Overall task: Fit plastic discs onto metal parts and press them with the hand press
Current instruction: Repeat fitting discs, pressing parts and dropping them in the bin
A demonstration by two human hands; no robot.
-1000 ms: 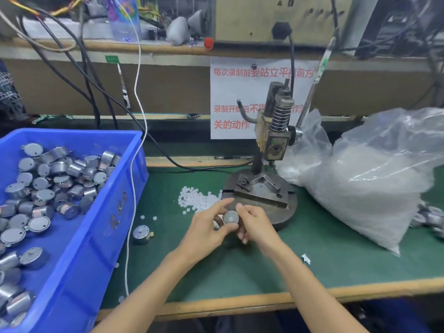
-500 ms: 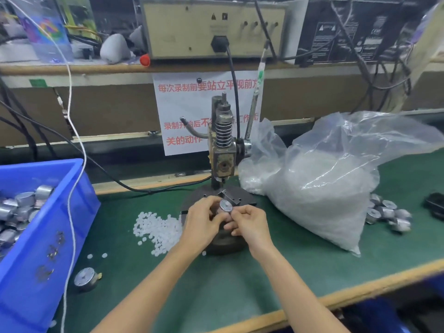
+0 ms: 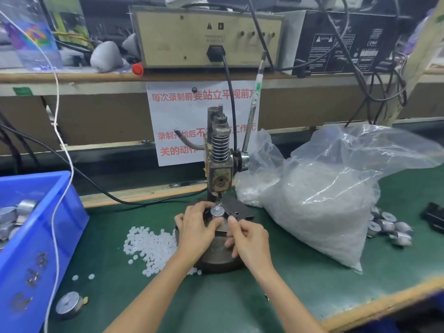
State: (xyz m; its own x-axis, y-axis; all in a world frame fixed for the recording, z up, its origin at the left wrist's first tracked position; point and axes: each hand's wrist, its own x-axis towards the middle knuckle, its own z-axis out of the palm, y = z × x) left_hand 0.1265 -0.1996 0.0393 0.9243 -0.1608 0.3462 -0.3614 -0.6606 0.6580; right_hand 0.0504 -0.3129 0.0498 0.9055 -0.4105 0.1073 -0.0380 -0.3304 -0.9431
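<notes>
Green mat point(image 3: 240, 304) covers a long work table. On it stands the hand press point(image 3: 219, 164), with its round dark base point(image 3: 216, 259) at the bottom. Behind the press hangs a white paper sign point(image 3: 177, 121) with red letters.

One small metal part point(image 3: 217, 211) sits on the plate of the press, right under the press head. A white plastic disc point(image 3: 217, 208) lies on top of it. The left hand point(image 3: 195, 230) holds this metal part, with the thumb and fingers curled round its sides. The right hand point(image 3: 249, 240) is just beside it over the base, fingers curled and one fingertip close to the part. I cannot tell if that hand touches or holds anything.

Left of the base lies a heap of loose white discs point(image 3: 151, 246). Far left is a blue bin point(image 3: 48, 236) with more shiny metal parts point(image 3: 14, 215) inside. One lone metal can point(image 3: 69, 305) lies on the mat near the bin. Right of the press slumps a big clear bag point(image 3: 319, 203) full of white bits, and beside it is a small bunch of metal cans point(image 3: 389, 228).
</notes>
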